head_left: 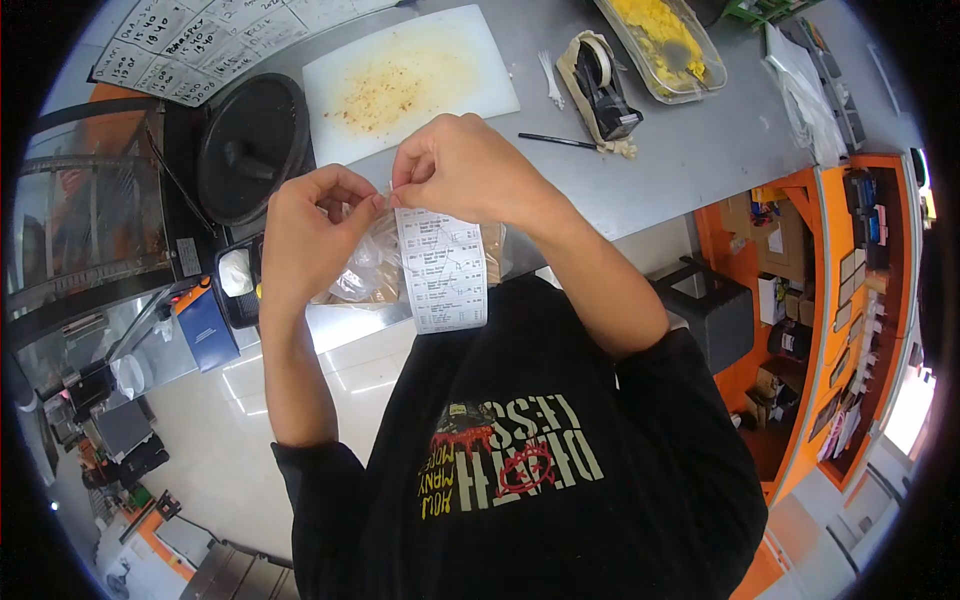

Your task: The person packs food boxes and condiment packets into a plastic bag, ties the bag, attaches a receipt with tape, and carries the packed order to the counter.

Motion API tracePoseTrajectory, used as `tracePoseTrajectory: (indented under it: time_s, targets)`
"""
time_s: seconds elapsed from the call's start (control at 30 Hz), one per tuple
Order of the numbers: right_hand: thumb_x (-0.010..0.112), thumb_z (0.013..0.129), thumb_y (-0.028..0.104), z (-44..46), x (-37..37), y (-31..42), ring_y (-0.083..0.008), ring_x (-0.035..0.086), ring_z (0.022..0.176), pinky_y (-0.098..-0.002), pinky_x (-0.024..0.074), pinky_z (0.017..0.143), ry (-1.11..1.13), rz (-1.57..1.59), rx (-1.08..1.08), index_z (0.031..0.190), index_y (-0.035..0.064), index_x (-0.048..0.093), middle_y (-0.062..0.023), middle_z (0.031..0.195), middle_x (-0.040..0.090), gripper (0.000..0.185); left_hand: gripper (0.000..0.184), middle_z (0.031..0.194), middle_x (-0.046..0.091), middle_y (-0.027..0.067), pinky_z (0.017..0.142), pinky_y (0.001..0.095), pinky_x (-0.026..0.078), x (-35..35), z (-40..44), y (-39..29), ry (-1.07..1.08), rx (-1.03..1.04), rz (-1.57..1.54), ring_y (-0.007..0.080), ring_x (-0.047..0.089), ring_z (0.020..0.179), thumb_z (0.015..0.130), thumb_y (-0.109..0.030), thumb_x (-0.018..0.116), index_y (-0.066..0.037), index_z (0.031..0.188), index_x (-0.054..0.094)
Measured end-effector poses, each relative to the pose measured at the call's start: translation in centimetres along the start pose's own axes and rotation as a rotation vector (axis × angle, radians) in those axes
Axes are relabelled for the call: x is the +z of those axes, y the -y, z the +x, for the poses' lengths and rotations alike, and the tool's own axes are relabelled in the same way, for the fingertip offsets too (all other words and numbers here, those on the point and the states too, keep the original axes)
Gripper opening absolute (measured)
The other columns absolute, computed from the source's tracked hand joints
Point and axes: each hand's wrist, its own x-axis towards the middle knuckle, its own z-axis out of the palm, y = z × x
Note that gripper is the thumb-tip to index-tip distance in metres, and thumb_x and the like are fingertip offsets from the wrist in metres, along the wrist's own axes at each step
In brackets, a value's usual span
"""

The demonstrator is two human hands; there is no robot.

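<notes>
A clear plastic bag (368,262) with something brown, like cardboard, inside stands at the counter's front edge, close to my body. My left hand (322,225) is closed, its thumb and index finger pinching at the gathered top of the bag. Right beside it, my right hand (455,172) is closed too, fingertips pressed together at the top end of a long printed receipt (440,270). The receipt hangs down over the front of the bag towards my shirt. Both sets of fingertips nearly meet, and the exact spot they pinch is partly hidden.
Beyond my hands lies a white cutting board (410,75) with brown crumbs. A tape dispenser (600,90), a black pen (557,140) and a tub of yellow food (665,50) are to the right. A round black lid (253,150) sits left, near a blue booklet (207,330).
</notes>
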Motion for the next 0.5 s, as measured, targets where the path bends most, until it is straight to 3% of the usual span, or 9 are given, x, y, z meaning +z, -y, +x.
tracePoseTrajectory:
  time_s: [0.4,0.5]
  targets:
    - [0.076,0.074,0.010,-0.08,0.40,0.11,-0.0276,0.073,0.072,-0.0354,0.0564,0.072,-0.023,-0.149,0.019,0.081,0.0005,0.076,-0.0163,0.078,0.075,0.012,0.012,0.068,0.070,0.0077,0.061,0.0267,0.047,0.77,0.21,-0.02,0.049,-0.050,0.005,0.0114,0.061,0.060,0.078,-0.009,0.076,0.001,0.084,0.074]
    - [0.075,0.074,0.008,0.02,0.65,-0.01,-0.0291,0.073,0.074,-0.0367,0.0565,0.073,-0.023,-0.183,0.020,0.082,0.0005,0.076,-0.0165,0.078,0.074,0.011,0.007,0.071,0.070,0.0047,0.062,0.0228,0.047,0.98,0.18,-0.28,0.048,-0.049,0.074,0.0074,0.062,0.063,0.080,-0.003,0.075,0.002,0.084,0.072]
